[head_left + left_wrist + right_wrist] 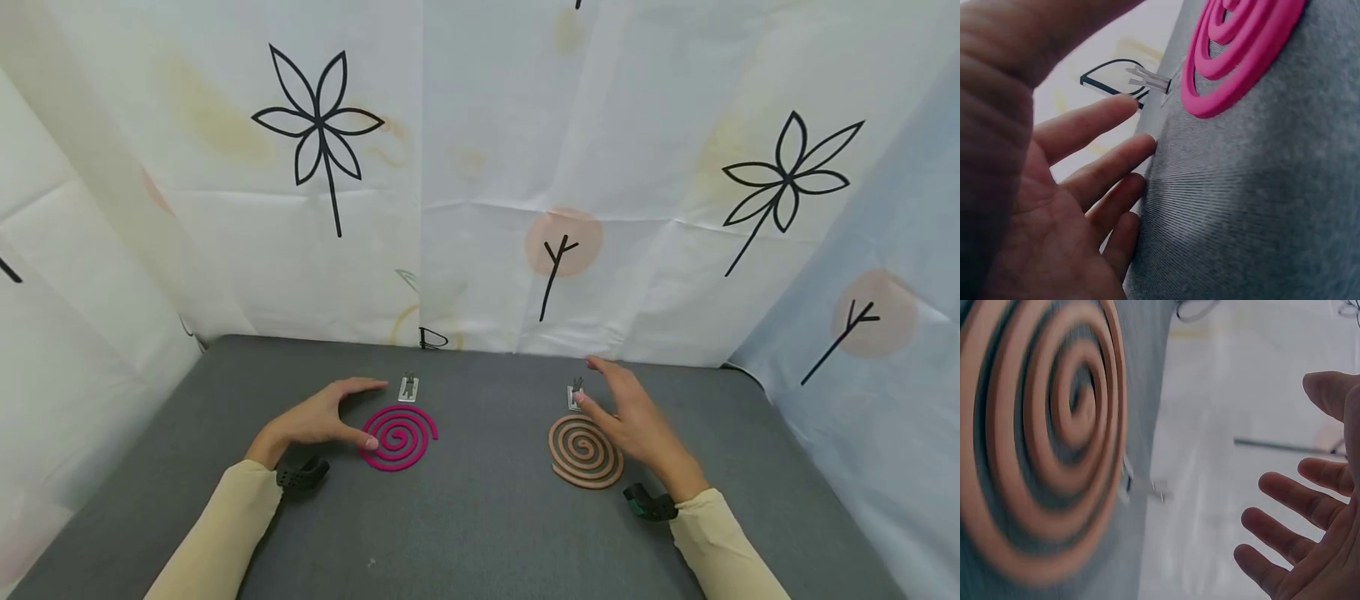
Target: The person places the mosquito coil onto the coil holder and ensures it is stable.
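Note:
A pink spiral mosquito coil lies flat left of the middle, with my left hand beside it, thumb over its left edge. In the left wrist view the fingers of that hand are spread, holding nothing. To the right lies a brown spiral mosquito coil. My right hand hovers at its upper right, fingers apart, nothing gripped; the right wrist view shows the coil well away from the fingertips. Behind each coil sits a small metal coil stand, one on the left and one on the right, partly covered by my thumb.
The coils and stands lie on a grey cloth-covered table. White printed curtains hang behind its back edge and along both sides. A dark band with a camera sits on each wrist, left and right.

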Demonstrator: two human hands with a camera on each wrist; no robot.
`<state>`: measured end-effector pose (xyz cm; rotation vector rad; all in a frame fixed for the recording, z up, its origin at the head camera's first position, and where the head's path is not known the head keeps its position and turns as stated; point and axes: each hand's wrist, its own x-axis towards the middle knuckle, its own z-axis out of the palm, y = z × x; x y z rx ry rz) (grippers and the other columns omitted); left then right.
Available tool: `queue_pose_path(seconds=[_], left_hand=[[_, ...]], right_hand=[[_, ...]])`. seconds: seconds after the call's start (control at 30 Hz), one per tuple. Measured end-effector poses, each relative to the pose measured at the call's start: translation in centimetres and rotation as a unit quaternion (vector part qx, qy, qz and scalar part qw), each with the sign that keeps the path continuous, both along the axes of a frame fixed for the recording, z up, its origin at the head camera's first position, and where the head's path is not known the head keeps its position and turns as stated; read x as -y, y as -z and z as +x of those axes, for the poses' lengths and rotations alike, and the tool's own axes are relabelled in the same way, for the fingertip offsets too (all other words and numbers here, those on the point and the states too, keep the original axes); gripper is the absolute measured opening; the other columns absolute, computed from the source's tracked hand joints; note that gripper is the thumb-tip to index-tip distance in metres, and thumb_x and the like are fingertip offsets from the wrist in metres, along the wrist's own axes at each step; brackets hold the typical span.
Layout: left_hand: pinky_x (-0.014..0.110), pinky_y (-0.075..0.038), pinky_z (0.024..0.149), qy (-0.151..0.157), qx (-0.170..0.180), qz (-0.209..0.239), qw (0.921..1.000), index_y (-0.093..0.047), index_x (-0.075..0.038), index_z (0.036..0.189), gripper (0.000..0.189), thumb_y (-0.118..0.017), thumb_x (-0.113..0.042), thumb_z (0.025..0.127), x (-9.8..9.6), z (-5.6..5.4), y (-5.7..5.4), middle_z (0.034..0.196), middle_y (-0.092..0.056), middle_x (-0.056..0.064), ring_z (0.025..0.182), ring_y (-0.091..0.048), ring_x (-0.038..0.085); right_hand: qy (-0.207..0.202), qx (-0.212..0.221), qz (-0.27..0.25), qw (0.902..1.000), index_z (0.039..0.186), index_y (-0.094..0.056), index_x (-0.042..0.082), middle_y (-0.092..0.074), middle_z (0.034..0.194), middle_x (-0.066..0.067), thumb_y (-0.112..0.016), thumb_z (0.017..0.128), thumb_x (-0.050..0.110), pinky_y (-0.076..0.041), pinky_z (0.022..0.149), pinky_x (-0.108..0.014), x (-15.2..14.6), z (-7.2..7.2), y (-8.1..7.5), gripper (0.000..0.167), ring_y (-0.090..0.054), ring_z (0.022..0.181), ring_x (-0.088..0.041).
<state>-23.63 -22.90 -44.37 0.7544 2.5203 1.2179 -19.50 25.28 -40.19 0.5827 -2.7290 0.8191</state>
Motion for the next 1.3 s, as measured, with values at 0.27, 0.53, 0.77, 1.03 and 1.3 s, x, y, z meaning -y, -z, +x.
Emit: queue_pose_path(seconds=[0.27,0.53,0.77,1.03,1.3], left_hand=[[0.076,-0.029,0.105,0.022,0.016,-0.029,0.9992,-0.051,-0.009,0.148,0.09,-0.091,-0.035,0.073,0.2,0.3,0.1,0.158,-0.031,0.018,0.143,-0.019,0.046],[0.076,-0.029,0.104,0.034,0.011,-0.019,0.9992,-0.057,-0.009,0.143,0.085,-0.093,-0.033,0.071,0.2,0.2,0.5,0.157,-0.03,0.018,0.143,-0.016,0.046],[0.077,-0.028,0.104,0.038,0.007,-0.021,0.999,-0.057,-0.012,0.144,0.086,-0.094,-0.035,0.07,0.2,0.2,0.5,0.157,-0.03,0.018,0.143,-0.016,0.046],[0.078,-0.025,0.104,0.032,0.009,-0.03,0.999,-0.056,-0.013,0.145,0.089,-0.095,-0.035,0.068,0.2,0.2,0.3,0.158,-0.028,0.018,0.142,-0.016,0.046],[0.08,-0.024,0.104,0.032,0.008,-0.034,0.9989,-0.057,-0.013,0.145,0.089,-0.095,-0.038,0.068,0.2,0.3,0.4,0.158,-0.028,0.018,0.142,-0.015,0.046]], right_hand=[[-0.056,0.031,-0.002,0.998,0.157,-0.036,0.012,-0.048,0.149,-0.011,-0.061,0.103,0.041,-0.046,0.102,-0.058,4.0,-0.2,0.4,0.066,-0.044,0.138,-0.034],[-0.095,0.071,-0.053,0.9916,0.156,-0.039,0.016,-0.053,0.146,-0.007,-0.061,0.102,0.043,-0.048,0.101,-0.054,8.6,-0.7,0.4,0.065,-0.047,0.136,-0.027],[-0.134,0.114,-0.089,0.9803,0.152,-0.045,0.015,-0.056,0.142,-0.008,-0.065,0.101,0.037,-0.054,0.093,-0.053,12.5,-1.7,1.2,0.059,-0.05,0.133,-0.027],[-0.182,0.146,-0.11,0.9662,0.147,-0.05,0.004,-0.061,0.136,-0.014,-0.071,0.098,0.029,-0.046,0.106,-0.049,16.1,-2.9,2.7,0.06,-0.055,0.129,-0.028],[-0.174,0.191,-0.154,0.9536,0.143,-0.054,0.0,-0.065,0.132,-0.013,-0.077,0.093,0.026,-0.044,0.108,-0.045,17.7,-3.2,4.1,0.06,-0.057,0.125,-0.026]])
